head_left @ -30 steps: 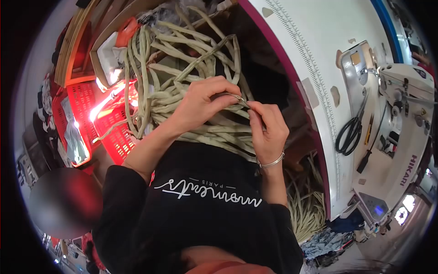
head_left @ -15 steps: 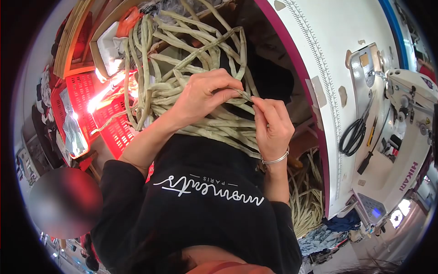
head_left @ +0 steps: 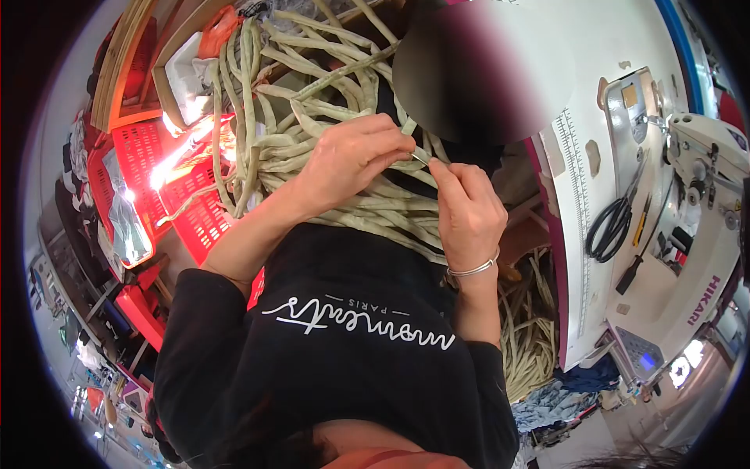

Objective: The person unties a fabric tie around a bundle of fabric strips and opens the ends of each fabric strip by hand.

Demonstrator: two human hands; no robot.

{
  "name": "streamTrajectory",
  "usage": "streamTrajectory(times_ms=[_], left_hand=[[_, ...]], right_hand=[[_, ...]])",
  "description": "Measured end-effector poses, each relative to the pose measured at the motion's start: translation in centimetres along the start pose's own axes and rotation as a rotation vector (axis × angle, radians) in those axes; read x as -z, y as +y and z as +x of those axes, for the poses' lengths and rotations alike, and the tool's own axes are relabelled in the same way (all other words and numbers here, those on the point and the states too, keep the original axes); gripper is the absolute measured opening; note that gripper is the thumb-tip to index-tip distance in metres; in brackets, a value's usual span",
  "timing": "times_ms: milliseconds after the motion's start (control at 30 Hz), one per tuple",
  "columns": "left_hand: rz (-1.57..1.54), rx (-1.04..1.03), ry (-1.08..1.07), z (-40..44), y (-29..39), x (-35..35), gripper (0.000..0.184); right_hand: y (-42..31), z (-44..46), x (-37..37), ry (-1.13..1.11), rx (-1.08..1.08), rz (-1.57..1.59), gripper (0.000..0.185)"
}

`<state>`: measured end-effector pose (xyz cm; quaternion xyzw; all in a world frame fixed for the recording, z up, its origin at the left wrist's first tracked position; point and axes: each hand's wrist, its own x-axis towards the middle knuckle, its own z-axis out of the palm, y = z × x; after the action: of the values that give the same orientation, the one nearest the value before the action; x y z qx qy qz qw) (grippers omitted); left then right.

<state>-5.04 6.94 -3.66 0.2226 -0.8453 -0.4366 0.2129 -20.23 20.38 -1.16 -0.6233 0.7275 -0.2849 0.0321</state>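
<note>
left hand and right hand pinch a thin piece
you seem midway; which far pale strips are done is unclear

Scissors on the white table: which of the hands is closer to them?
Right. The right hand is to the left of the scissors; the left hand is further left, past the right one.

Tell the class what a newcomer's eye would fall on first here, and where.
Most striking is the tangle of pale green strips spread beyond the black shirt, with the left hand and right hand over it, holding a thin piece between them. Next come the bright red basket at the picture's left and the white machine marked HIKARI at its right.
</note>
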Motion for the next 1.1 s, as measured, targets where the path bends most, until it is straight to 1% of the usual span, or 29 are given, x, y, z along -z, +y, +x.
streamTrajectory(times_ms=[67, 167, 267, 367, 467, 567, 667, 767, 867, 967, 1100], left_hand=[[0.091, -0.087, 0.009, 0.1, 0.0, 0.0, 0.012], [0.079, -0.056, 0.006, 0.0, 0.0, -0.2, 0.009], [-0.193, 0.185, -0.068, 0.1, 0.3, 0.1, 0.008], [-0.338, 0.206, -0.078, -0.3, -0.4, -0.5, 0.011], [-0.362, 0.268, -0.1, -0.3, 0.0, -0.6, 0.012], [-0.355, 0.278, -0.127, -0.1, 0.4, -0.6, 0.017], [-0.359, 0.275, -0.146, -0.4, 0.3, -0.6, 0.013], [-0.331, 0.22, -0.141, -0.5, 0.1, -0.5, 0.012], [-0.287, 0.15, -0.135, -0.8, -0.3, -0.7, 0.012], [-0.25, 0.142, -0.117, -0.8, -0.3, -0.5, 0.012], [-0.267, 0.156, -0.106, -0.7, -0.5, -0.4, 0.014]], right_hand=[[-0.4, 0.4, 0.4, -0.044, 0.029, -0.063, 0.033], [-0.5, 0.5, 0.5, -0.074, 0.01, -0.057, 0.032], [-0.2, 0.1, 0.1, -0.063, -0.127, 0.216, 0.027], [-0.2, -0.3, -0.1, -0.072, -0.311, 0.467, 0.021], [-0.1, -1.2, -0.5, -0.064, -0.442, 0.618, 0.019], [0.0, -2.0, -1.1, -0.031, -0.548, 0.767, 0.018], [-0.1, -2.3, -1.2, -0.033, -0.617, 0.871, 0.016], [0.0, -2.2, -1.1, -0.065, -0.627, 0.907, 0.017], [1.0, -1.7, -0.5, -0.142, -0.455, 0.696, 0.018], [1.1, -1.4, 0.0, -0.139, -0.381, 0.594, 0.019], [0.6, -1.0, 0.1, -0.095, -0.36, 0.529, 0.018]])
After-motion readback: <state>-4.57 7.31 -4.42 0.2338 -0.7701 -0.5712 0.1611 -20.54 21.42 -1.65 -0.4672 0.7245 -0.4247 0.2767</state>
